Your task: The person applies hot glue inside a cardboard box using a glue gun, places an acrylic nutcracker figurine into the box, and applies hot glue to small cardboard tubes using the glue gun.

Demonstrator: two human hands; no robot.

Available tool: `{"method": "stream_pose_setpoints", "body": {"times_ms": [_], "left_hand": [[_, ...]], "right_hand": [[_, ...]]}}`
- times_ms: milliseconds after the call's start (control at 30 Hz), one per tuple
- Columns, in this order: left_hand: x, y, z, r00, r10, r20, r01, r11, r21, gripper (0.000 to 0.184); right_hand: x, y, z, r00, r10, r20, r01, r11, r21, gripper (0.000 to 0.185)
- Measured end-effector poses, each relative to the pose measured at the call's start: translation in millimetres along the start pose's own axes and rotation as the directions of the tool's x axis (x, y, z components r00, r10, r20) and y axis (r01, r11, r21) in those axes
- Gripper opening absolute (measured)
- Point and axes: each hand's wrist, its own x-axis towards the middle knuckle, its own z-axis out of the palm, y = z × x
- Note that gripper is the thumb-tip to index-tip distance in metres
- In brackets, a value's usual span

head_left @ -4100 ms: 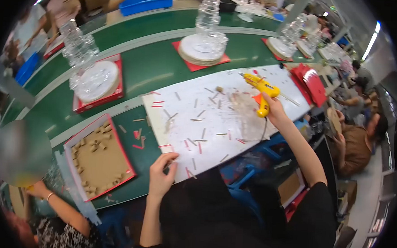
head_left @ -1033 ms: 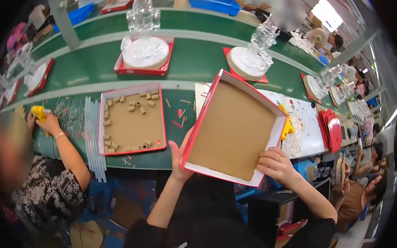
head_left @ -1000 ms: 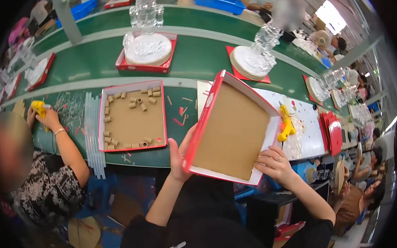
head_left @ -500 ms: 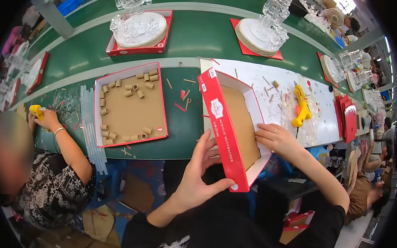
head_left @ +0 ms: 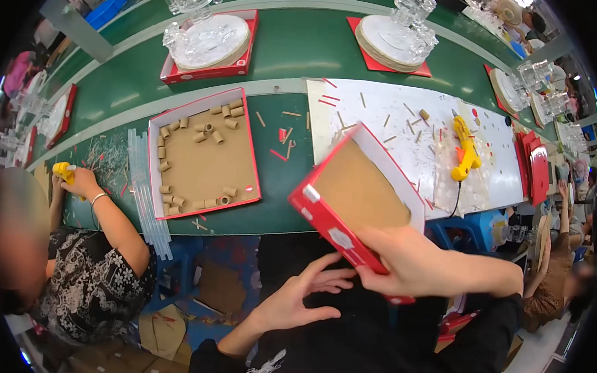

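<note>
My right hand grips a shallow red cardboard box by its near side wall, thumb on the outer red face and fingers over the inside. The box is tilted, its plain brown inside facing up and its walls white within. Just left of and below the box is my left hand, fingers spread and holding nothing. On the green bench to the left lies a second red box with several short brown cardboard tubes along its edges.
A yellow glue gun lies on the white board among scattered sticks. Beside the left box are clear glue sticks. A co-worker's hand holds another yellow glue gun. Clear figures on white discs stand on the line beyond.
The held box has swung round and tilted, its lettered side turning toward me. My left hand has let go and dropped away; my right hand has shifted its grip to the near wall.
</note>
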Motion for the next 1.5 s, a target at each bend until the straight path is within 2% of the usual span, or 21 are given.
{"method": "stream_pose_setpoints", "body": {"times_ms": [67, 133, 167, 233, 400, 467, 533, 667, 767, 800, 867, 900, 933, 1033, 1067, 1167, 1267, 1367, 1400, 1433, 1500], "left_hand": [[-2, -10, -4, 1.0, 0.006, 0.005, -0.006, 1.0, -0.015, 0.071], [1, -21, -9, 0.991, 0.066, -0.115, -0.041, 0.977, 0.208, 0.041], [4, -22, -6, 0.967, 0.088, -0.241, -0.049, 0.985, 0.163, 0.018], [8, -14, -7, 0.967, 0.142, -0.212, -0.077, 0.955, 0.288, 0.014], [1, -6, -12, 0.939, 0.249, -0.237, -0.1, 0.859, 0.502, 0.008], [-3, -20, -17, 0.904, 0.252, -0.346, -0.075, 0.889, 0.452, 0.007], [-4, -22, -19, 0.876, 0.182, -0.447, -0.013, 0.935, 0.355, 0.012], [16, -20, -19, 0.816, 0.229, -0.53, -0.175, 0.973, 0.152, 0.024], [30, -21, -32, 0.845, 0.264, -0.465, -0.448, 0.824, -0.346, 0.038], [32, -20, -31, 0.839, 0.254, -0.481, -0.444, 0.831, -0.336, 0.038], [37, -10, -33, 0.867, 0.358, -0.346, -0.442, 0.874, -0.203, 0.033], [36, 0, -36, 0.911, 0.369, -0.185, -0.364, 0.929, 0.064, 0.013], [36, 13, -18, 0.952, 0.179, -0.247, -0.195, 0.98, -0.044, 0.02], [33, 20, -17, 0.965, 0.144, -0.221, -0.052, 0.926, 0.375, 0.027], [32, 17, -28, 0.931, 0.312, -0.191, -0.158, 0.814, 0.559, 0.017], [26, 25, -44, 0.809, 0.356, -0.467, -0.015, 0.808, 0.589, 0.005], [30, 38, -74, 0.677, 0.585, -0.447, 0.082, 0.543, 0.835, 0.01], [47, 48, -90, 0.613, 0.647, -0.454, 0.171, 0.452, 0.876, 0.011], [50, 49, -84, 0.628, 0.613, -0.479, 0.123, 0.529, 0.84, 0.01], [52, 40, -83, 0.659, 0.68, -0.321, 0.023, 0.408, 0.913, 0.008], [61, 27, -64, 0.778, 0.608, -0.159, -0.147, 0.422, 0.894, 0.013]], "right_hand": [[-10, -15, -6, 0.987, -0.122, -0.101, 0.086, 0.948, -0.308, 0.032], [-7, -6, -12, 0.971, -0.202, -0.128, 0.127, 0.891, -0.437, 0.028], [-2, 6, -14, 0.959, -0.237, -0.153, 0.118, 0.83, -0.546, 0.03], [6, 38, -16, 0.966, -0.22, -0.134, 0.059, 0.697, -0.715, 0.031], [-16, 83, -18, 0.917, -0.277, -0.287, 0.014, 0.742, -0.671, 0.031], [-41, 104, -18, 0.884, -0.121, -0.451, -0.187, 0.793, -0.579, 0.026], [-69, 119, -15, 0.872, -0.014, -0.49, -0.271, 0.818, -0.507, 0.023], [-97, 138, -9, 0.755, 0.189, -0.627, -0.406, 0.887, -0.221, 0.016], [-102, 147, -2, 0.758, 0.23, -0.611, -0.382, 0.915, -0.129, 0.016], [-100, 150, 0, 0.758, 0.238, -0.607, -0.377, 0.92, -0.11, 0.016], [-96, 152, 3, 0.779, 0.202, -0.594, -0.327, 0.939, -0.109, 0.016], [-96, 153, 3, 0.789, 0.203, -0.58, -0.326, 0.938, -0.115, 0.016], [-96, 154, 4, 0.797, 0.202, -0.569, -0.325, 0.938, -0.123, 0.015], [-95, 160, 4, 0.799, 0.205, -0.566, -0.308, 0.947, -0.092, 0.013], [-94, 163, 3, 0.789, 0.217, -0.575, -0.305, 0.951, -0.06, 0.013], [-88, 164, 0, 0.781, 0.217, -0.585, -0.296, 0.954, -0.04, 0.012], [-87, 170, 0, 0.776, 0.222, -0.591, -0.282, 0.959, -0.009, 0.012], [-90, 187, 2, 0.76, 0.098, -0.642, -0.228, 0.966, -0.123, 0.012], [-91, 193, 2, 0.751, 0.122, -0.649, -0.236, 0.967, -0.092, 0.011], [-93, 198, -1, 0.741, 0.143, -0.656, -0.239, 0.969, -0.06, 0.009], [-95, 209, -6, 0.706, 0.085, -0.703, -0.218, 0.971, -0.102, 0.008]]}}
